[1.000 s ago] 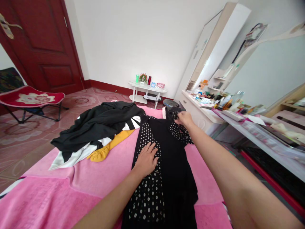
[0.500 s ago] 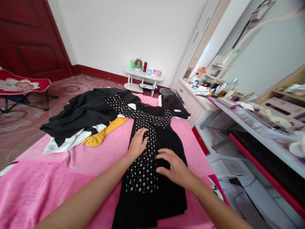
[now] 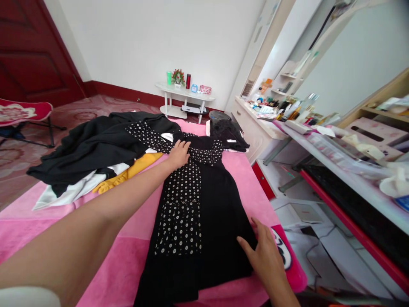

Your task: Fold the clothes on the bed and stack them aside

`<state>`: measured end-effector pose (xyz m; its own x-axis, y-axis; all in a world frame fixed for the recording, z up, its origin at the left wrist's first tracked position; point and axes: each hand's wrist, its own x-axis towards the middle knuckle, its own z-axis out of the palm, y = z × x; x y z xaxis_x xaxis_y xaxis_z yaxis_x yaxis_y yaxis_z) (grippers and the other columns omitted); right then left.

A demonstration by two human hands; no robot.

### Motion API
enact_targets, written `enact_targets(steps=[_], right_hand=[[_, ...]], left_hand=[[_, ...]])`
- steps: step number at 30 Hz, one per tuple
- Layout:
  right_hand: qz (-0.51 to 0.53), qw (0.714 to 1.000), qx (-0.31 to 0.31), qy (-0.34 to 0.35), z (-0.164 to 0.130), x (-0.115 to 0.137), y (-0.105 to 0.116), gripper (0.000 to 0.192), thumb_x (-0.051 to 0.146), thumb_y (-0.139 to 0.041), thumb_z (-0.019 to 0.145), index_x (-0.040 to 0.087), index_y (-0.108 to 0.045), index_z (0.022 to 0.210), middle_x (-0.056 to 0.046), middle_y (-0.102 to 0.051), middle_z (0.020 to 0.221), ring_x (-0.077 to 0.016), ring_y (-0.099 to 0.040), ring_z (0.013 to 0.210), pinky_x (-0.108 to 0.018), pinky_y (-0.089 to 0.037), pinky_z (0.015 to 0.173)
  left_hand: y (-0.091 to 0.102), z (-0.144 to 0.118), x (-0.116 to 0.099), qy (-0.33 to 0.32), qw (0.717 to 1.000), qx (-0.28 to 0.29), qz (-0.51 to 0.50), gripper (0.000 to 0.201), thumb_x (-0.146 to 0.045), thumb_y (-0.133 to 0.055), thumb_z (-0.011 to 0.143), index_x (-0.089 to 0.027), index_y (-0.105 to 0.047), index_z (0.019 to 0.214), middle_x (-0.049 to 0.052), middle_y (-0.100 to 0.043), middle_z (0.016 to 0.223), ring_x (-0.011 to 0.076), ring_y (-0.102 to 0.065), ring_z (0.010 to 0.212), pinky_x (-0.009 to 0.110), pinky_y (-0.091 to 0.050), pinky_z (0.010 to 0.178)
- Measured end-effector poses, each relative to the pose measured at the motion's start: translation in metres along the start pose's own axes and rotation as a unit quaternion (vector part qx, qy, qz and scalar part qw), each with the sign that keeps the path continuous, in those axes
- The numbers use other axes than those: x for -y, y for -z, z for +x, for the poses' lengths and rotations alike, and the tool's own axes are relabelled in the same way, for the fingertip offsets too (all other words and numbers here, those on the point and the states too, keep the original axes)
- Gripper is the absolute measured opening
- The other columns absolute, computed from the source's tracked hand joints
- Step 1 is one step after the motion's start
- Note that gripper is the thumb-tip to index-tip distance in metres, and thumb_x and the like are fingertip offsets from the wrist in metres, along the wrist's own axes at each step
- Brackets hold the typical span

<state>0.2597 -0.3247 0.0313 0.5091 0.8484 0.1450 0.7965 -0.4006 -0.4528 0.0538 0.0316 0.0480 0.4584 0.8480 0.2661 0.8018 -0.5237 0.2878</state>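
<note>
A black dress [image 3: 204, 213] with a polka-dot panel lies flat along the pink bed [image 3: 64, 238], its top end far from the camera and its hem near. The left hand [image 3: 179, 154] reaches out to the top of the dress and rests there, fingers loosely spread, on the dotted sleeve that crosses the chest; it grips nothing. The right hand [image 3: 263, 251] lies open and flat at the right edge of the skirt, near the bed's side, fingertips touching the black cloth. To the left of the dress a pile of clothes [image 3: 96, 149] lies on the bed, black on top with white and yellow pieces beneath. A dark garment [image 3: 228, 134] lies at the far right corner of the bed. A cluttered desk [image 3: 265, 125] stands along the right wall.
</note>
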Motion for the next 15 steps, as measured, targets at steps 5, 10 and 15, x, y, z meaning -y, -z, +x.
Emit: enact_targets(steps=[5, 10, 15], right_hand=[[0.131, 0.982, 0.064, -0.119, 0.002, -0.016, 0.005, 0.043, 0.053, -0.065, 0.066, 0.018, -0.067, 0.091, -0.009, -0.072, 0.091, -0.0289, -0.068, 0.088, -0.037, -0.056, 0.074], [0.245, 0.96, 0.022, -0.131, -0.004, -0.017, 0.009, 0.039, 0.051, -0.07, 0.061, 0.019, -0.067, 0.083, -0.006, -0.072, 0.083, -0.0256, -0.068, 0.078, -0.031, -0.057, 0.069], [0.232, 0.971, -0.008, -0.056, -0.017, 0.005, 0.017, 0.032, 0.049, -0.066, 0.07, 0.021, -0.065, 0.086, -0.004, -0.069, 0.078, -0.0209, -0.066, 0.072, -0.026, -0.055, 0.064]], left_hand=[[0.001, 0.027, 0.006, 0.013, 0.996, 0.061, 0.067, 0.041, -0.033, -0.056, 0.082, -0.02, -0.056, 0.121, 0.012, -0.057, 0.122, 0.0306, -0.043, 0.123, 0.043, -0.035, 0.101], [0.022, 0.042, -0.004, 0.015, 0.997, 0.041, 0.07, 0.018, -0.027, -0.056, 0.08, -0.022, -0.066, 0.094, 0.007, -0.065, 0.107, 0.0258, -0.057, 0.106, 0.037, -0.04, 0.095], [0.064, 0.058, -0.013, 0.069, 0.996, -0.042, 0.048, 0.032, -0.029, -0.036, 0.091, -0.017, -0.052, 0.117, 0.011, -0.063, 0.11, 0.0254, -0.059, 0.104, 0.034, -0.045, 0.086]])
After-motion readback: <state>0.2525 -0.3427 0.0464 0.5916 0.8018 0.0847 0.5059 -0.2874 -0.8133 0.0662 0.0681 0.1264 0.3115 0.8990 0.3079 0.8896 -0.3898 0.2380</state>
